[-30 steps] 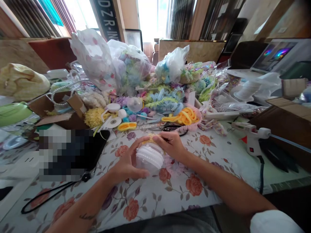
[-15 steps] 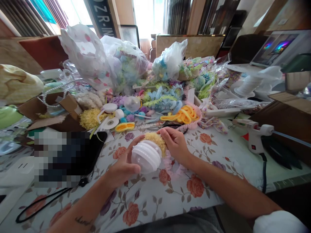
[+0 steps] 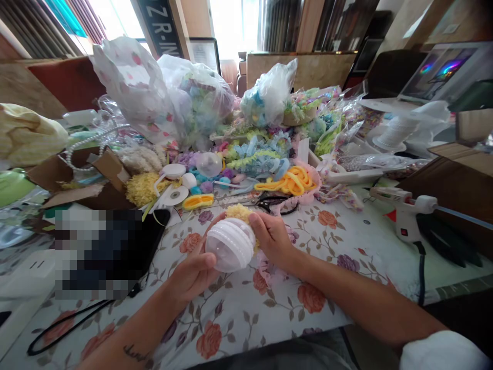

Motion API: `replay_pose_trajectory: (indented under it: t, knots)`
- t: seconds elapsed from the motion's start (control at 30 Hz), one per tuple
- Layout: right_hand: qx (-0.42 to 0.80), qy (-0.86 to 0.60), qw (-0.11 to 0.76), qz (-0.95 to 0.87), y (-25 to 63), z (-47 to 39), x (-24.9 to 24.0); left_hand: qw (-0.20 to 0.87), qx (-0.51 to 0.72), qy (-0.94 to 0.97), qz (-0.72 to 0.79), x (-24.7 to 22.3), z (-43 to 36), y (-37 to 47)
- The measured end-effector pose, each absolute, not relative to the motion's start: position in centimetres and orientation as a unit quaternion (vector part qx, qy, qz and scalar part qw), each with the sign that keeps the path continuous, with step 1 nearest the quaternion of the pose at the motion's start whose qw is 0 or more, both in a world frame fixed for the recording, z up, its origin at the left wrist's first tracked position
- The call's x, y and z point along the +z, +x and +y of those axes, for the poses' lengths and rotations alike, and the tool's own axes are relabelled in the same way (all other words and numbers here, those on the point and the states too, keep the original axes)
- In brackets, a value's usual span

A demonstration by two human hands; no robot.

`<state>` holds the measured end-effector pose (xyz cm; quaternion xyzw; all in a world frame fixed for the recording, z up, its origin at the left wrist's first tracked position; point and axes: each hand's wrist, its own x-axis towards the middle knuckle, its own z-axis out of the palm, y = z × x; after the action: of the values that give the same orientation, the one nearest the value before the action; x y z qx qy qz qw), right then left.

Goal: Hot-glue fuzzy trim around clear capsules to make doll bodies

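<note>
Low over the flowered tablecloth, my left hand [image 3: 198, 270] is wrapped round a clear plastic ball [image 3: 227, 252] with white ribbed bands about its middle. A fluffy yellow trim [image 3: 238, 211] covers the ball's far side. My right hand [image 3: 271, 237] is closed, its thumb and fingers pressing on the trim at the ball's right edge; the fingertips are partly hidden. Pale pink ruffled lace [image 3: 267, 270] lies below my right wrist, partly covered. Just beyond the hands lie black-handled scissors [image 3: 275, 203].
A hot glue gun [image 3: 408, 208] stands at the right with its cable trailing down. Yellow cord [image 3: 292, 180], pompoms, ribbons and stuffed plastic bags [image 3: 200, 97] crowd the back. At left are an open cardboard box [image 3: 96, 180], a black phone-like slab [image 3: 156, 241] and a looped black cord [image 3: 65, 321].
My right hand has moved slightly down and closer to the ball. The ball has tilted, showing less yellow trim, and the scissors show more fully.
</note>
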<state>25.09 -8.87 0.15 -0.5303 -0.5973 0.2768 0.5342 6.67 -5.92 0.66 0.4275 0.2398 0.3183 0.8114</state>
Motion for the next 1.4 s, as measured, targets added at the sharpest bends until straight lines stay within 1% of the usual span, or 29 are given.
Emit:
replay_pose_trajectory:
  t: [0.37, 0.47, 0.53, 0.6, 0.67, 0.73, 0.8, 0.93, 1.0, 1.17, 1.4]
  knots:
    - [0.256, -0.549, 0.565, -0.560, 25.4, -8.1, -0.2, 0.813, 0.330, 0.419, 0.232, 0.0, -5.5, 6.4]
    - [0.240, -0.549, 0.606, -0.524, 26.1, -7.9, -0.2, 0.768, 0.328, 0.473, 0.280, 0.3, -5.1, 6.1]
    - [0.186, -0.518, 0.630, -0.548, 26.5, -8.3, 0.1, 0.711, 0.335, 0.538, 0.306, 0.6, -4.8, 6.0]
    - [0.120, -0.473, 0.606, -0.628, 26.7, -8.9, 0.5, 0.662, 0.350, 0.589, 0.305, 0.8, -4.5, 5.9]
    - [0.085, -0.418, 0.535, -0.729, 26.7, -9.5, 0.8, 0.644, 0.362, 0.610, 0.287, 0.8, -4.3, 5.7]
    - [0.090, -0.369, 0.467, -0.798, 26.6, -9.8, 0.8, 0.651, 0.353, 0.614, 0.272, 0.8, -4.4, 5.4]
    - [0.110, -0.346, 0.436, -0.823, 26.5, -9.7, 0.6, 0.676, 0.331, 0.609, 0.250, 0.7, -4.5, 5.2]
    - [0.127, -0.346, 0.442, -0.817, 26.5, -9.2, 0.0, 0.746, 0.302, 0.554, 0.212, 0.4, -4.8, 4.9]
    - [0.124, -0.361, 0.439, -0.814, 26.6, -9.1, -0.2, 0.761, 0.304, 0.534, 0.211, 0.3, -4.8, 5.1]
    - [0.118, -0.415, 0.416, -0.800, 26.6, -9.0, -0.3, 0.745, 0.325, 0.537, 0.227, 0.6, -5.0, 5.7]
    - [0.129, -0.420, 0.413, -0.798, 26.6, -8.8, -0.5, 0.697, 0.352, 0.585, 0.222, 0.7, -5.0, 6.1]
